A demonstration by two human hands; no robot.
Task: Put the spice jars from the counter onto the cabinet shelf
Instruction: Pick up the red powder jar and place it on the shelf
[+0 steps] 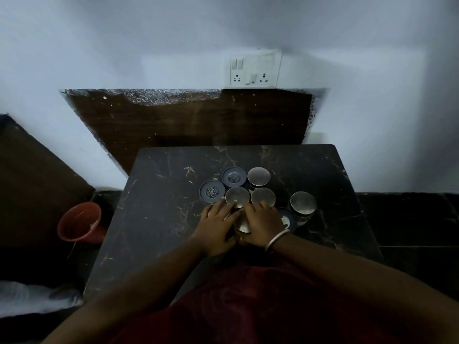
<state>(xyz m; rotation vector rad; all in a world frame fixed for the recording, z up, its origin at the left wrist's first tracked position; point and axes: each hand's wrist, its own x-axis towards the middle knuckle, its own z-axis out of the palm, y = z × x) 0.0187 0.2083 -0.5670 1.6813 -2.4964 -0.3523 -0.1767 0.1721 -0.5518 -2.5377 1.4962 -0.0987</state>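
Jar (pixel 243 225) mostly hidden under hands.

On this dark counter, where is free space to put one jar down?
Bare counter lies left of the jars, and along the far edge behind them. It is crowded mid-right, where the jar cluster stands around the left hand and right hand.

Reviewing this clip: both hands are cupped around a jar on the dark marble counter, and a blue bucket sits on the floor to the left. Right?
Not quite: the head view shows the bucket is red-orange, not blue. Both hands, left hand and right hand, do surround a jar on the counter.
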